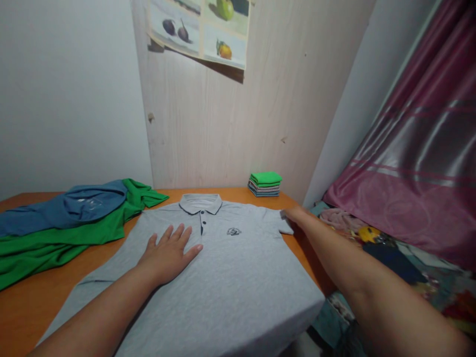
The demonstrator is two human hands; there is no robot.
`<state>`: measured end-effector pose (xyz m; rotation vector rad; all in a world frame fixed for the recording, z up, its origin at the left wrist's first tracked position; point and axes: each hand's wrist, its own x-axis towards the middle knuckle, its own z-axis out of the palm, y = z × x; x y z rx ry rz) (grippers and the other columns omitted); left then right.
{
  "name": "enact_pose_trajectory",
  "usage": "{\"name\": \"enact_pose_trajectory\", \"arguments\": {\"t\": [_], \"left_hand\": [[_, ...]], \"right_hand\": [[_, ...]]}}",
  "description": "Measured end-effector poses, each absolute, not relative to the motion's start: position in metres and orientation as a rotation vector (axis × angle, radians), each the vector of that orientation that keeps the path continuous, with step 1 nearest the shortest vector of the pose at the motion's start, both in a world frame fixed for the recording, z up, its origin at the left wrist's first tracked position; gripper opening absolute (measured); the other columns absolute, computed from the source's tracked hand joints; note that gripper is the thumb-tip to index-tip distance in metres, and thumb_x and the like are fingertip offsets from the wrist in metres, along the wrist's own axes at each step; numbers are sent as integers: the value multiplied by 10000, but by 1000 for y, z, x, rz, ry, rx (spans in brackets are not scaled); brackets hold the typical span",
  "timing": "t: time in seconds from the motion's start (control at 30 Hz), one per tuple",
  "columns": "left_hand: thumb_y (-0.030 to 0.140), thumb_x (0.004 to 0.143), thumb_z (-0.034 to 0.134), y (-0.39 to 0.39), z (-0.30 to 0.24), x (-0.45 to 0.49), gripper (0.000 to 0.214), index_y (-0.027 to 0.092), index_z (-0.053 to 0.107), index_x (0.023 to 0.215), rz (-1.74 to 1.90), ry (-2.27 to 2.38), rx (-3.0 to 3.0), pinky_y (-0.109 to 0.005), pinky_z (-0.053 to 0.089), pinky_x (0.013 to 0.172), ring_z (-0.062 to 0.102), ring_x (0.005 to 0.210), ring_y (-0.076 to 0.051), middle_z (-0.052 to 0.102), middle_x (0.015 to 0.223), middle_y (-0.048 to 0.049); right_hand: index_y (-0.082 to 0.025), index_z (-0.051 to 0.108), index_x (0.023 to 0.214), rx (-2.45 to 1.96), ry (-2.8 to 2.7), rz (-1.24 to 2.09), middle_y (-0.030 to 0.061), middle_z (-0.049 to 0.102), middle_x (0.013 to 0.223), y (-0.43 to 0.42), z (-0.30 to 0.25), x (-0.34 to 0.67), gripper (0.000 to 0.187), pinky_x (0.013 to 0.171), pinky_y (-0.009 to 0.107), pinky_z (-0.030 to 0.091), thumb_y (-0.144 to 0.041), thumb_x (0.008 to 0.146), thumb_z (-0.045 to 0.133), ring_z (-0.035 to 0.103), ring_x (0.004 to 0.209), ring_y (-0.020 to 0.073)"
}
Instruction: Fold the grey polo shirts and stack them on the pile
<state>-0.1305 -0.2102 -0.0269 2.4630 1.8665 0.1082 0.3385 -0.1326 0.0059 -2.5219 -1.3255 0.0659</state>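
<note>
A light grey polo shirt (238, 267) lies face up across the table, collar at the far side, with dark buttons and a small dark emblem on the chest. Its lower part drapes over the table's near edge. My left hand (167, 255) rests flat on the shirt's chest, left of the button placket, fingers spread. At the shirt's right sleeve is my right hand (293, 214); its fingers are blurred and partly hidden behind the wrist, so their grip does not show clearly.
Blue (89, 203) and green garments (74, 248) lie loosely on the left of the orange table (22, 307). A folded cloth stack (265, 184) stands at the back right. Beyond the right edge are a pink curtain (416, 198) and piled clothes (394, 263).
</note>
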Motion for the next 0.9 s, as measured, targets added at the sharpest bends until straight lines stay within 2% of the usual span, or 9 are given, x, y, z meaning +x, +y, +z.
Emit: {"name": "enact_pose_trajectory", "arguments": {"t": [0.1,0.2,0.37,0.47,0.57,0.8,0.9], "left_hand": [[756,910,230,-212,-24,-130,868,228,301,1594,98,1875,2461,-662,158,1181,144,1540,-372,187,1672,-82],[745,916,234,-214,-21,-128,858,225,298,1595,97,1880,2458,-658,162,1181,154,1539,-371,194,1669,-88],[749,913,241,-214,-21,-128,857,229,313,1590,109,1872,2443,-658,161,1182,146,1540,-371,193,1669,-86],[751,909,260,-213,-22,-128,863,221,320,1588,145,1857,2443,-668,158,1178,148,1538,-380,204,1666,-92],[757,910,244,-213,-24,-128,870,217,318,1588,163,1850,2444,-671,152,1178,148,1538,-382,198,1668,-91],[761,910,217,-212,-24,-128,872,227,306,1593,146,1862,2439,-674,141,1180,143,1539,-381,185,1673,-77],[757,911,227,-214,-22,-127,867,223,319,1589,157,1862,2440,-671,144,1180,147,1538,-383,193,1672,-78]], "right_hand": [[-134,730,1002,-2558,-1320,81,227,706,1124,-133,-3,334,445,785,380,532,-484,729,742,675,1054,354],[-158,731,1027,-2517,-1381,98,195,711,1143,-134,-6,327,361,822,376,531,-391,751,725,680,1060,318],[-169,677,1156,-2409,-1464,34,199,680,1220,-139,2,313,364,883,455,520,-359,863,576,648,1113,319],[-159,626,1218,-2364,-1472,-49,211,665,1239,-143,15,302,382,890,447,510,-337,927,455,641,1115,318],[-163,610,1198,-2309,-1519,-117,194,683,1190,-146,33,286,351,872,399,498,-320,942,429,654,1079,304],[-176,621,1090,-2102,-1734,-204,173,713,1105,-153,81,223,249,810,332,470,-334,945,494,659,1041,290],[-196,619,1014,-1981,-1856,-169,119,738,1012,-160,89,191,220,741,275,470,-392,945,545,684,936,237]]}}
